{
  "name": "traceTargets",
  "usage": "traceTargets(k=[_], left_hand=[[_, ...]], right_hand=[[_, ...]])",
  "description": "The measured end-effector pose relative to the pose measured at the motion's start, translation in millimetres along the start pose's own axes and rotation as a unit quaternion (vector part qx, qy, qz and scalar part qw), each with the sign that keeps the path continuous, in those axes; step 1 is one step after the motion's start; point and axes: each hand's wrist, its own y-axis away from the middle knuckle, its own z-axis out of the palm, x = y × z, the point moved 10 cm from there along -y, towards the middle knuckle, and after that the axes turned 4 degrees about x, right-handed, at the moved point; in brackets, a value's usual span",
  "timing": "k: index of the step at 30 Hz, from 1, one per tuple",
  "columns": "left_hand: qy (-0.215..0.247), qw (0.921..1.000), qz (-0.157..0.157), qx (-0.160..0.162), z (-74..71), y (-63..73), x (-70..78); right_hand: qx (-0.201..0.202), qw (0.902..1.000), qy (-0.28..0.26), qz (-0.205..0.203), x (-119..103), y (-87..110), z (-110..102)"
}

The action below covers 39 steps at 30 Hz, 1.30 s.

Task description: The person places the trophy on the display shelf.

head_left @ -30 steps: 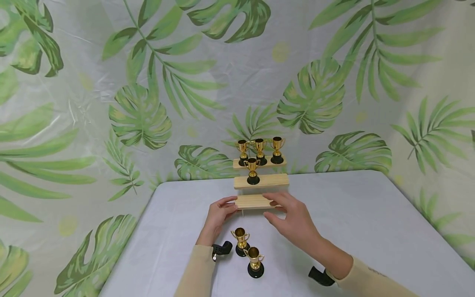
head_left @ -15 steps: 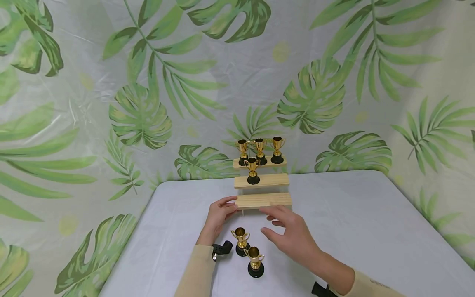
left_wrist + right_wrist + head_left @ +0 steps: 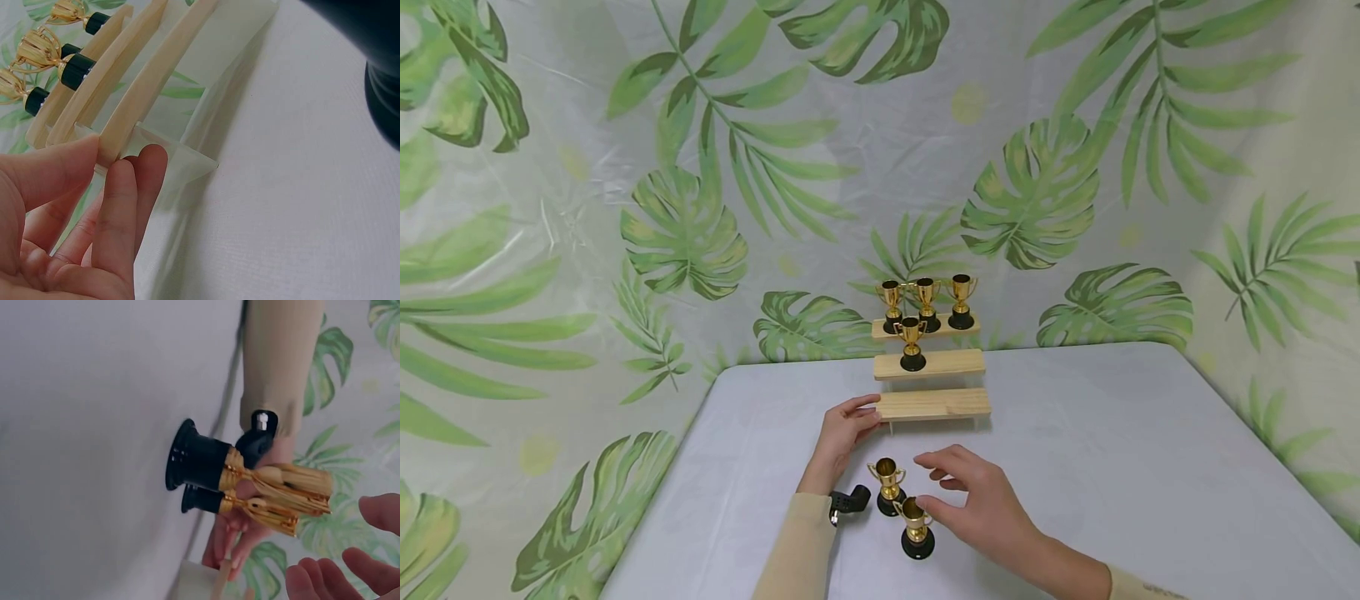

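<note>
A three-step display stand (image 3: 936,405) with pale wooden boards and clear sides stands on the table. My left hand (image 3: 841,437) pinches the left end of its lowest board, thumb above and fingertips at the edge in the left wrist view. Two gold trophies with black bases stand upright in front of the stand: a rear trophy (image 3: 889,477) and a front trophy (image 3: 916,535). My right hand (image 3: 981,504) is open just right of them, its thumb overlapping the front trophy's rim in the head view. In the right wrist view its fingers (image 3: 369,569) are apart from the trophy cups.
Three trophies (image 3: 961,302) stand on the top step, and one trophy (image 3: 912,343) is at the left of the middle step. A white cloth covers the table (image 3: 1097,433). A leaf-patterned curtain (image 3: 910,167) hangs behind.
My right hand has come away from the lowest board's right side and moved toward me, down to the front trophy. The left hand, stand and trophies have stayed in place.
</note>
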Motion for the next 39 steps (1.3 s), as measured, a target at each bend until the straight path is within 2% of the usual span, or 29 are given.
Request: traceTargets(k=[12, 19, 39], left_hand=[[0.009, 0.9999, 0.003, -0.003, 1.4, -0.7, 1.3], [0.012, 0.9999, 0.006, -0.003, 1.6, -0.6, 1.2], [0.005, 0.9999, 0.010, -0.003, 1.0, 0.0, 0.3]], right_hand=[[-0.017, 0.9996, -0.017, 0.013, 7.8, 9.9, 14.9], [-0.026, 0.9991, -0.001, 0.034, 15.4, 13.6, 21.7], [-0.031, 0.9989, 0.007, 0.035, 18.7, 14.9, 32.3]])
